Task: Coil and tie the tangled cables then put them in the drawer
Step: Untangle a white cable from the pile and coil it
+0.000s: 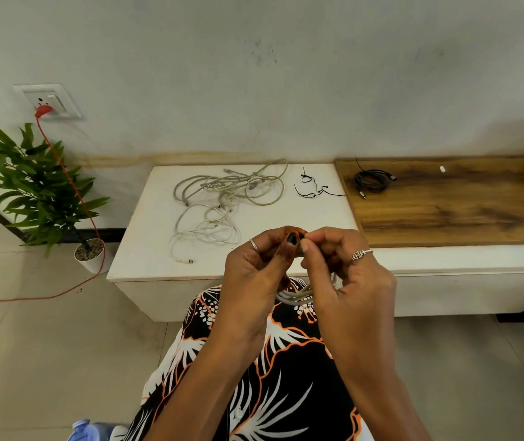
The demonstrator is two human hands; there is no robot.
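- Left hand (256, 268) and right hand (346, 272) raised together above the lap, in front of the white cabinet (146, 249); fingertips meet at one spot.
- Both hands have fingers curled, thumb and forefinger pinched on the top of a white coil (295, 296). What exactly sits between the fingertips is too small to tell.
- Coil hangs down from the pinch; only its lower arc shows between the wrists, strands running roughly left-right, loop plane facing the camera.
- Tangle (222, 202) of white and grey cables lies loose on the cabinet top, well apart from the hands; long axis runs near-to-far, one plug end at the near-left edge.
- Black ties (313, 187) lie right of the tangle, near the cabinet's right edge.
- Black coil (372, 181) lies flat on the wooden top (461, 211), jack end pointing toward the camera.
- Plant (31, 186) and red cord (73, 186) on the left.
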